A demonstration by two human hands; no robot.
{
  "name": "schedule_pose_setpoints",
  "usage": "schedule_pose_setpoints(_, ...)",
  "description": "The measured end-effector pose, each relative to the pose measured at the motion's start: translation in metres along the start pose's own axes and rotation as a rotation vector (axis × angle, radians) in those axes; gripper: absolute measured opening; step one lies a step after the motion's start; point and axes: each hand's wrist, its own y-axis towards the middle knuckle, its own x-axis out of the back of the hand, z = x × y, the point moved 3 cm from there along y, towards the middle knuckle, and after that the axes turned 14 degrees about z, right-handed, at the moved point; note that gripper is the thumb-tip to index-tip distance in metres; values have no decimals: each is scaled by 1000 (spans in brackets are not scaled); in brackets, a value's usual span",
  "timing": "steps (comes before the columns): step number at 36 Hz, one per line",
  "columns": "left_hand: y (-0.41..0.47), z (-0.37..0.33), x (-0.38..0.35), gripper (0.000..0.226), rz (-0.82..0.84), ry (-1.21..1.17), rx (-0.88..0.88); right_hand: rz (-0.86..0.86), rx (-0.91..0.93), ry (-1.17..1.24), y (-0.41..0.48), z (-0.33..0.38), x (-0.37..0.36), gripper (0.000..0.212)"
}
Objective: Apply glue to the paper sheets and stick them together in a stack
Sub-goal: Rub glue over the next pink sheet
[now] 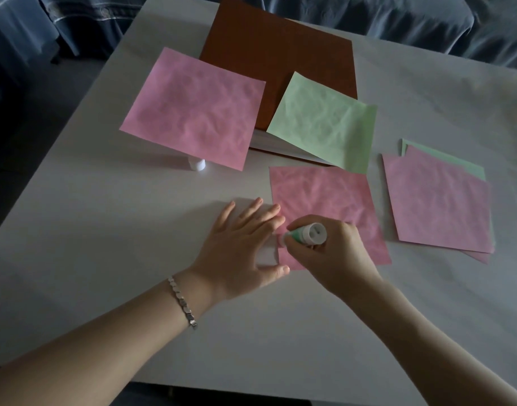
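Pink sheet (333, 200) at desk (104, 230) centre takes glue at its 8 o'clock corner; right hand (336, 253) has its grip curled round the glue stick (305, 234); left hand (242, 241), fingers straight, pins the edge; stack (439, 200) begun at 3 o'clock; green sheet (321, 121) at 12 likely waits.

You see matt, crinkled paper sheets (324, 200), a smooth plastic glue stick (307, 234), perhaps a metal bracelet (181, 300).
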Motion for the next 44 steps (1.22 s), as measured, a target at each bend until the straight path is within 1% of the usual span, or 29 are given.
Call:
schedule_pose_setpoints(3,-1,0,-1,87,7,-2,1,23,-13,4,-6,-3,-2,4)
schedule_pose_setpoints(7,-2,-2,1,93,5,1,-6,43,17,11,-20,-5,-6,6)
schedule_pose_setpoints(9,-3,-2,3,96,0,2,-13,66,23,6,-27,-5,-6,3)
schedule_pose_setpoints(12,-3,-2,2,99,-21,35,-29,111,9,18,-33,-4,-2,7)
schedule_pose_setpoints(13,-3,-2,2,99,-33,34,-37,101,4,46,-33,-4,1,9)
schedule_pose_setpoints(16,-1,-1,2,106,43,54,-8,-31,-13,141,-28,-6,19,13)
schedule_pose_setpoints(18,-1,0,2,107,56,46,-12,-83,-35,135,-20,-7,26,12)
schedule_pose_setpoints(21,-2,0,4,98,63,-2,-6,-67,-60,83,-10,-9,25,9)
schedule_pose_setpoints(25,-1,-1,3,85,20,8,-3,-11,-62,21,-2,-11,14,3)
schedule_pose_setpoints(28,-1,0,1,79,-2,15,-9,-29,-53,4,-4,-13,11,4)
schedule_pose_setpoints(30,-1,0,1,77,-20,5,-20,-23,-39,-10,-9,-14,9,5)
schedule_pose_setpoints(34,1,0,-1,79,-31,30,-10,-8,-17,-5,-23,-17,6,5)
schedule_pose_setpoints(39,2,0,-6,62,-140,15,-33,39,-27,12,-36,-20,5,3)
schedule_pose_setpoints(41,2,0,-6,61,-150,14,-30,8,-34,40,-37,-21,10,10)
schedule_pose_setpoints(44,2,0,-5,59,-176,29,-39,-120,-51,102,-32,-21,21,16)
